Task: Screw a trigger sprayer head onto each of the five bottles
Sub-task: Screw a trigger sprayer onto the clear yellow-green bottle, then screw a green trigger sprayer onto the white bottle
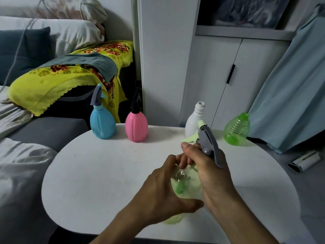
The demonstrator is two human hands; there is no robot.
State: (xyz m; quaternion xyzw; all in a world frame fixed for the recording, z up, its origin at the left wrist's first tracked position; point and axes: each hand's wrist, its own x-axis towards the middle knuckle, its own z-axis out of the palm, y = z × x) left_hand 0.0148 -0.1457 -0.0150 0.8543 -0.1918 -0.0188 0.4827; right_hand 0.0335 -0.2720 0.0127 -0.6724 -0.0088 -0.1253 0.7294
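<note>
- Pale green see-through bottle held tilted just above near-centre of white round table; rounded body, slightly blurred.
- Grey sprayer head w/ pale green trigger + nozzle sits at bottle's neck, pointing up & away; can't tell how far screwed on.
- Left hand wraps bottle body from left side, thumb curled under, fingers round far side – firm grasp.
- Right hand clenched round neck/collar of sprayer head, fingers curled over front, grey lever resting along back of hand.
- Blue bottle at far left edge of table, grey/blue sprayer already on, upright.
- Pink bottle beside it, black sprayer on, upright.
- White bottle at far edge, right of pink, neck bare, threads showing, partly behind sprayer head.
- Green ribbed bottle far right of table, no sprayer, upright.
- Lint roller off table to right.
</note>
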